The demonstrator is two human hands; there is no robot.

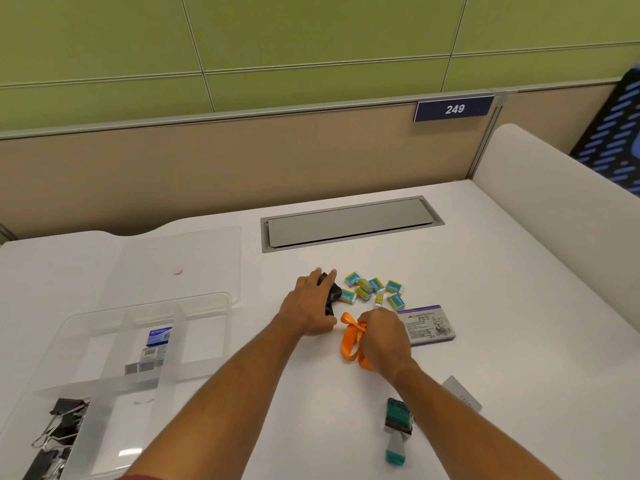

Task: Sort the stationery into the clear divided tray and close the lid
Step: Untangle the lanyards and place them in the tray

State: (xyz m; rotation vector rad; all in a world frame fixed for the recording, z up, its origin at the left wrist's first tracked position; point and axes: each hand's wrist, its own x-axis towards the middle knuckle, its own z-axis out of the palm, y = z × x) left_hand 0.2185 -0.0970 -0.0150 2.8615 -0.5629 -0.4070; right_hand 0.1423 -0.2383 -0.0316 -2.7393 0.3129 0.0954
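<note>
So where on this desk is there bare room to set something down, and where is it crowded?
Free: the desk right of the grey cable hatch and beyond the small yellow-blue boxes; also the near strip between the clear divided tray and the green stamp. Crowded: the middle, where the left hand, right hand, orange ribbon and grey-purple box bunch together.

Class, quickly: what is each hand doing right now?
Left hand: closed over a black object, what it is cannot be told.
Right hand: closed on the orange ribbon.
</note>
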